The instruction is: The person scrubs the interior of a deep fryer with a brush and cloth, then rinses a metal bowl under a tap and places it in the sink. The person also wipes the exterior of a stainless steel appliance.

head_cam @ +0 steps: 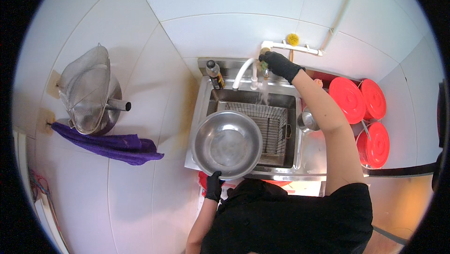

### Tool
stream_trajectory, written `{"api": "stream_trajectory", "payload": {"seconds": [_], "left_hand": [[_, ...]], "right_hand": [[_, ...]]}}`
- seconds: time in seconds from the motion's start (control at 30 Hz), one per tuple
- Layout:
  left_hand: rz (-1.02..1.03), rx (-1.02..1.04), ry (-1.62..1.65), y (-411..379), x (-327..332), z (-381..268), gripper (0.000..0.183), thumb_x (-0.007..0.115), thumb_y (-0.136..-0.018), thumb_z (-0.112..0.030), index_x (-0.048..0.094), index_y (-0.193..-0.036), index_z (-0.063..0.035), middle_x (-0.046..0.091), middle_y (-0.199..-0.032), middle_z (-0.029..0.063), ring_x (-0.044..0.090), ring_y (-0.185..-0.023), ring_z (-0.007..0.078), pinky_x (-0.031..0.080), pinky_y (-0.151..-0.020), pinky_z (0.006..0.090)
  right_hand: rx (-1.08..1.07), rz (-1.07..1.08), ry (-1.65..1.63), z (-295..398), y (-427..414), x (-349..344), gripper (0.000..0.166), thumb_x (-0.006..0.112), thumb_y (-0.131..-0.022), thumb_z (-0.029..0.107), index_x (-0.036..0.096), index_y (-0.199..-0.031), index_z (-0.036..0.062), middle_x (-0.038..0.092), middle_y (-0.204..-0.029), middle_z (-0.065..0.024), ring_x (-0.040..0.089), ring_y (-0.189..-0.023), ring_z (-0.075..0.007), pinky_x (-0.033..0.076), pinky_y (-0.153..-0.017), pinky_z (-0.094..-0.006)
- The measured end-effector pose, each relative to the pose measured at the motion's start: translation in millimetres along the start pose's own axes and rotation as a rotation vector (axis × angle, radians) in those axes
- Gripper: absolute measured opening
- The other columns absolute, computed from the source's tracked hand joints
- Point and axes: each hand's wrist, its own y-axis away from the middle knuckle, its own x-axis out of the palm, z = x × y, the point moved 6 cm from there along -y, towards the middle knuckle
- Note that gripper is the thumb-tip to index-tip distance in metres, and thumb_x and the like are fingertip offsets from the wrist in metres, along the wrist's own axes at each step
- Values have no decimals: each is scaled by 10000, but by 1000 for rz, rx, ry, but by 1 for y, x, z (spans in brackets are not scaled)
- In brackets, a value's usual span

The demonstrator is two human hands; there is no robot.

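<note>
My left hand (214, 186), in a black glove, grips the near rim of a wide stainless steel bowl (226, 145). The bowl looks empty and overlaps the left part of a steel sink (290, 159). My right hand (279, 64), also gloved in black, is at the tap (266, 72) by the wall; its fingers hide the tap's handle, so I cannot tell how they hold it. Water runs from this tap into the sink. A wire basket (272, 131) lies in the sink, partly covered by the bowl. A white curved spout (243, 72) stands just left of the running water.
A dark-capped bottle (215, 74) stands at the sink's back left corner. Red-lidded buckets (347, 100) and a metal cup (309, 119) are on the right. Strainers (88, 95) and a purple towel (112, 148) hang on the left wall. A yellow brush (292, 39) hangs behind a white pipe.
</note>
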Motion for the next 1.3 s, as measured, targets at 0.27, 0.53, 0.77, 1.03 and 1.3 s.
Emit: {"api": "stream_trajectory", "payload": {"seconds": [0.27,0.53,0.77,1.03,1.3], "left_hand": [[128,63,-287,-21,45,-7,178,615,-716,-120,589,-839,5,577,-793,105,570,-693,204,495,-604,318],[238,82,-349,-73,83,5,227,586,-751,-168,555,-925,-25,545,-880,95,538,-741,195,477,-636,320],[359,-57,-213,-82,169,9,230,625,-714,-135,538,-908,-47,563,-871,89,541,-740,186,459,-606,299],[311,-279,-42,-116,213,45,198,574,-762,-129,541,-922,-19,577,-823,101,562,-683,218,474,-569,335],[506,-367,10,-128,231,52,342,493,-821,-114,410,-1108,53,511,-1093,199,550,-955,314,550,-745,421]], "right_hand": [[221,-96,-157,18,59,-40,636,577,-744,7,316,-1314,107,457,-1186,-214,477,-1065,-356,409,-887,-381],[492,-279,-224,33,267,-55,571,590,-755,62,363,-1278,30,477,-1190,-204,470,-1097,-326,375,-924,-363],[937,-284,-326,96,435,-11,585,597,-711,-18,413,-1260,65,567,-946,-119,501,-606,-157,449,-623,-273],[1238,-276,-347,165,538,28,506,600,-737,-5,459,-1213,90,589,-887,-100,531,-629,-153,465,-594,-282],[1272,-289,-247,207,604,56,386,611,-715,23,546,-1096,33,620,-832,-72,538,-594,-132,447,-563,-260]]}}
